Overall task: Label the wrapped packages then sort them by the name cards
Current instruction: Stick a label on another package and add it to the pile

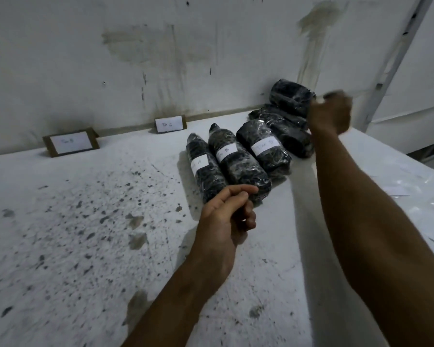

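Note:
Several black packages wrapped in clear film lie on a white table (pixel 85 221) near the back wall. Three carry white labels: a left package (pixel 203 171), a middle package (pixel 236 161) and a right package (pixel 263 146). Behind them lies an unlabelled package (pixel 286 131), with another package (pixel 290 96) stacked on top. Two name cards lean on the wall: a left card (pixel 70 142) and a middle card (pixel 169 124). My left hand (pixel 226 214) hovers by the near ends of the labelled packages, fingers loosely curled, holding nothing. My right hand (pixel 332 111) is blurred beside the stacked package, fingers closed.
White paper slips (pixel 396 191) and a clear plastic sheet (pixel 431 211) lie at the table's right side. A metal post (pixel 396 53) runs up at the back right. The tabletop at left is speckled with dark stains.

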A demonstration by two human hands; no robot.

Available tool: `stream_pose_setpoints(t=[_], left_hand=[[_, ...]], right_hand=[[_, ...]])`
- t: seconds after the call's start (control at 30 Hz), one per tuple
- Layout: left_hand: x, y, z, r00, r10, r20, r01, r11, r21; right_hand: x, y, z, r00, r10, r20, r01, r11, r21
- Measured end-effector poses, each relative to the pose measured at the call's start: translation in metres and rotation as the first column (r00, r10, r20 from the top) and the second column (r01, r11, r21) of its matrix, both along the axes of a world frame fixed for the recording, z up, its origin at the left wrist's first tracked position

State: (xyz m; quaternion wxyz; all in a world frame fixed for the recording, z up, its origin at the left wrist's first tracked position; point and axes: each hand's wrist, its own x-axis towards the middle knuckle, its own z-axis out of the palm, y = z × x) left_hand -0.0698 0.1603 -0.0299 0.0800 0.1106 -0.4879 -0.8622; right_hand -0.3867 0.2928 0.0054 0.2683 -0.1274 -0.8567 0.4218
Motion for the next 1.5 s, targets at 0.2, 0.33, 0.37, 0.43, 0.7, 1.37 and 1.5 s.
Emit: stream_pose_setpoints(t=[0.2, 0.33, 0.37, 0.43, 0.7, 1.37, 1.5], left_hand=[[0.002, 0.001, 0.0, 0.999, -0.034, 0.002, 0.034, 0.996, -0.077], [0.001, 0.0, -0.002, 0.999, -0.041, -0.012, 0.04, 0.996, -0.081], [0.001, 0.0, -0.002, 0.999, -0.041, -0.01, 0.04, 0.995, -0.092], [0.001, 0.001, -0.003, 0.999, -0.035, -0.008, 0.034, 0.994, -0.105], [0.001, 0.002, -0.003, 0.999, -0.027, -0.017, 0.025, 0.994, -0.106], [0.007, 0.006, -0.002, 0.993, -0.046, -0.105, 0.031, 0.99, -0.14], [0.009, 0.012, 0.0, 0.995, -0.04, -0.096, 0.018, 0.976, -0.218]], right_hand=[[-0.04, -0.03, 0.011, 0.953, 0.241, 0.185, -0.297, 0.869, 0.397], [-0.053, -0.03, 0.004, 0.963, 0.183, 0.197, -0.257, 0.844, 0.472], [-0.054, -0.03, 0.003, 0.971, 0.166, 0.174, -0.231, 0.845, 0.482], [-0.055, -0.029, 0.002, 0.974, 0.156, 0.164, -0.216, 0.851, 0.478], [-0.059, -0.008, 0.001, 0.992, 0.124, -0.005, -0.105, 0.861, 0.499], [0.14, 0.021, 0.008, 0.929, 0.118, -0.351, -0.273, 0.857, -0.436], [0.22, 0.029, -0.005, 0.916, 0.222, -0.334, -0.383, 0.732, -0.564]])
